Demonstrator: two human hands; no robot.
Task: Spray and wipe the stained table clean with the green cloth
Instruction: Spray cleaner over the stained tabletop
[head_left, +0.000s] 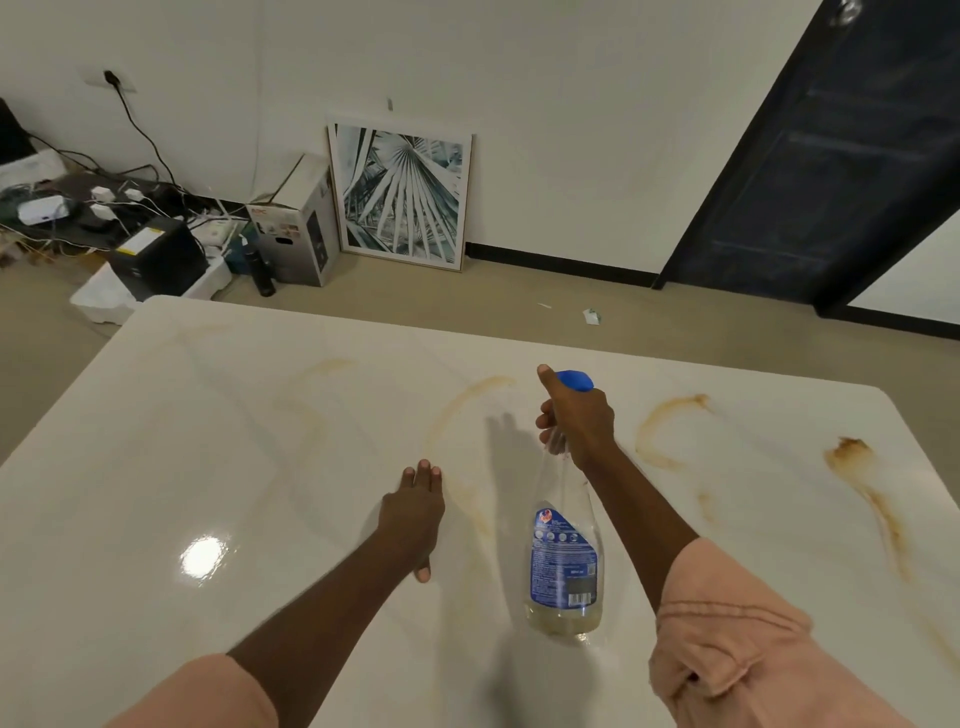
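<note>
Bottle (565, 551) of clear plastic, blue label, blue trigger head, held up over the white glossy surface (156, 467), a little pale liquid pooled at its base. Right hand (576, 421) wrapped round the neck, fingers (544, 420) clenched on the trigger. Left hand (413, 512) flat on the surface just left of the bottle, fingers released and straight. Brown stains (670, 415) in arcs and streaks across the far and right parts. Green cloth nowhere in sight. Framed leaf print (400, 195) against the wall beyond.

Bottle (563, 545) right of left hand (413, 514) — on table (156, 467).
</note>
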